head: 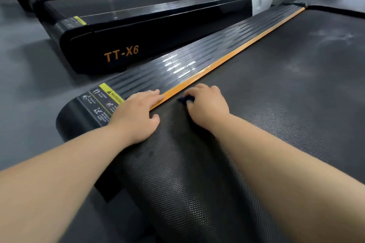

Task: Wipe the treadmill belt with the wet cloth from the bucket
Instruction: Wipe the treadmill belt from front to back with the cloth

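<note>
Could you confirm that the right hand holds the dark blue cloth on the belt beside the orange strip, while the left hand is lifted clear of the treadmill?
Not quite: the head view shows the left hand resting flat on the side rail and orange strip, not lifted. The right hand does hold the dark blue cloth on the belt beside that strip.
</note>
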`<move>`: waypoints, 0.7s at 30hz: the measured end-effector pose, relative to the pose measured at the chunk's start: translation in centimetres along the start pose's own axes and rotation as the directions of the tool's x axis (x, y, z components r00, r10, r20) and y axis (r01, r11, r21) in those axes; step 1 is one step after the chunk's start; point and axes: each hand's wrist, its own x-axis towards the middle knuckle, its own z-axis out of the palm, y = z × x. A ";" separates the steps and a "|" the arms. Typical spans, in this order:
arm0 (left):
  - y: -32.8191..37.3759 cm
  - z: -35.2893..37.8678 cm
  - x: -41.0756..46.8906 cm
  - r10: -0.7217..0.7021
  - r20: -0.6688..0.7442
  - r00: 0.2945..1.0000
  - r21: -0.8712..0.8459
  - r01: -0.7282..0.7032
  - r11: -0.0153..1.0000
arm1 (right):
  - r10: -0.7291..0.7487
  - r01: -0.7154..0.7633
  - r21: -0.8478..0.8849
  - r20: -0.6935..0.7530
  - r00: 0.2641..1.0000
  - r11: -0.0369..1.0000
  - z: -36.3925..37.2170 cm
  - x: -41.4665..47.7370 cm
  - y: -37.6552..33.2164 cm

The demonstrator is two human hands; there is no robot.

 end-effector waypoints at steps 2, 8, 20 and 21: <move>0.1 -0.1 0.0 -0.020 0.029 0.999 -0.018 0.020 1.000 | -0.238 0.238 0.005 0.016 0.971 0.971 0.5 -2.1 -1.0; -0.2 -1.1 -0.2 -0.041 0.210 0.977 -0.001 0.042 0.999 | 0.374 -0.374 -0.034 -0.019 0.927 0.927 -2.7 3.0 4.4; -0.3 -1.5 -0.2 -0.030 0.264 0.964 -0.024 0.038 0.999 | 0.060 -0.064 -0.176 -0.024 0.998 0.982 -1.3 1.9 2.3; -0.3 -1.6 -0.2 -0.029 0.261 0.965 -0.030 0.038 0.999 | 0.174 -0.178 -0.173 -0.040 0.984 0.969 -1.6 2.6 3.3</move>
